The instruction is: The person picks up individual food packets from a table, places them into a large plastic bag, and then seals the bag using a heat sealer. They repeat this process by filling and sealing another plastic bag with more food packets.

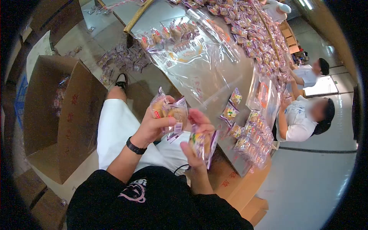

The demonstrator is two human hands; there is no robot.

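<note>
My left hand (pixel 156 122), with a black band on its wrist, is closed around a few wrapped pastries (pixel 177 115) in clear purple-edged packets. Just to its right, my right hand (pixel 195 147) grips another wrapped pastry (pixel 202 145) with a yellow and green print. Both hands are above my lap, beside the table edge. In front of them a large clear printed plastic bag (pixel 188 73) lies flat on the metal table (pixel 209 111), with a row of wrapped pastries (pixel 168 33) at its far end. A few loose packets (pixel 230 111) lie to the right of my hands.
A long heap of wrapped pastries (pixel 245 34) covers the table's far side. A filled bag of packets (pixel 253 138) sits near the right corner. An open cardboard box (pixel 82 115) stands at my left, and packets (pixel 126 57) lie on the floor. Two co-workers (pixel 299 119) work opposite.
</note>
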